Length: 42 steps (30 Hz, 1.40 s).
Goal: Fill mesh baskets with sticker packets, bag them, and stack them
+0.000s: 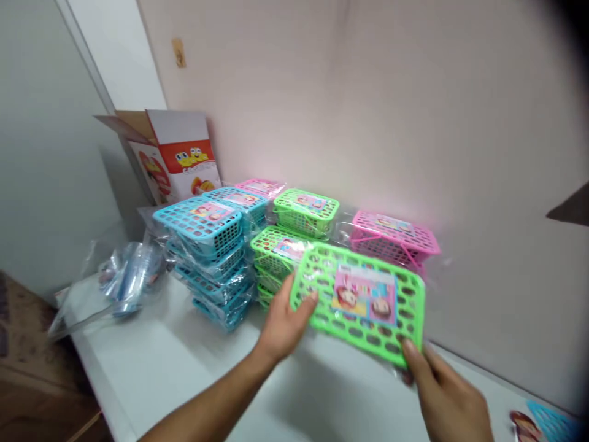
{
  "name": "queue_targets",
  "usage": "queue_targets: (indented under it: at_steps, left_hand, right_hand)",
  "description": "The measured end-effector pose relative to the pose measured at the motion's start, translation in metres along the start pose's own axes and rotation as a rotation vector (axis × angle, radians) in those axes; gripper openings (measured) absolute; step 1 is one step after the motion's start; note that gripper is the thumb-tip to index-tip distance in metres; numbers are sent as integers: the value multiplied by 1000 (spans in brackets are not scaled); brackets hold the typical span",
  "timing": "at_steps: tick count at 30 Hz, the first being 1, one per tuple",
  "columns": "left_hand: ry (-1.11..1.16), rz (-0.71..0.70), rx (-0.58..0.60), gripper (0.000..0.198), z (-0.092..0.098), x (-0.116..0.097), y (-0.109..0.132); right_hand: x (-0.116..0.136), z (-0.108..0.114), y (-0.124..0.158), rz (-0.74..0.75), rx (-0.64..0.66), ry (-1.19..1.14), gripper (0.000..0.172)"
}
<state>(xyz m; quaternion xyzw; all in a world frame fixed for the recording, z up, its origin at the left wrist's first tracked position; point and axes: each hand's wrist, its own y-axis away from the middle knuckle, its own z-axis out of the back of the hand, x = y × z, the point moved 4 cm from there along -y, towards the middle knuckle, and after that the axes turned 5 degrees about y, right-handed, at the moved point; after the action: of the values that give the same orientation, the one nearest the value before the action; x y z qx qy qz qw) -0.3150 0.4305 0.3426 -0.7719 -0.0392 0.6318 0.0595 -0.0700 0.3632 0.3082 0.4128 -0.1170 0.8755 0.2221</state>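
Note:
I hold a green plastic basket [359, 301], wrapped in clear film and bearing a picture label, upside down above the white table [151, 362]. My left hand [283, 322] grips its left edge and my right hand [442, 393] grips its lower right corner. Just behind it stand stacks of the same green baskets [280, 252], a second green stack [306, 212] and a pink basket [393, 236].
A tall stack of blue baskets [207, 258] stands to the left, with more blue and pink ones behind. Crumpled clear plastic bags [119, 279] lie at the table's left end. An open printed carton [177, 156] leans at the wall. A printed card [543, 426] lies at the lower right.

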Motion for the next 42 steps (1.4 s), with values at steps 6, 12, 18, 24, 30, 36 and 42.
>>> queue_targets:
  at_steps: [6,12,18,24,30,36,42]
  left_hand:
    - [-309,-346,-267,46,77,-80,-83]
    - [-517,-320,-412,53,119,-49,-147]
    - [-735,-368,-496,67,115,-38,-125]
    - [-870,-720,-621,64,106,-14,-69]
    - [-982,-770,-273,82,89,47,-112]
    - [-971,-740,-345,78,93,68,-151]
    - [-991,-815,-386,81,92,69,-145]
  right_hand:
    - [150,-49,-54,323,-6,-345,40]
    - [166,-128,-88,270,146,-447,48]
    - [176,-125,-88,405,43,-34,58]
    - [175,-117,-85,435,-86,182,57]
    - [182,-137,-74,433,-92,94,55]
    - [137,-92,-86,428,-228,-288,48]
    - [-56,-20,-174,-221,-450,-533,56]
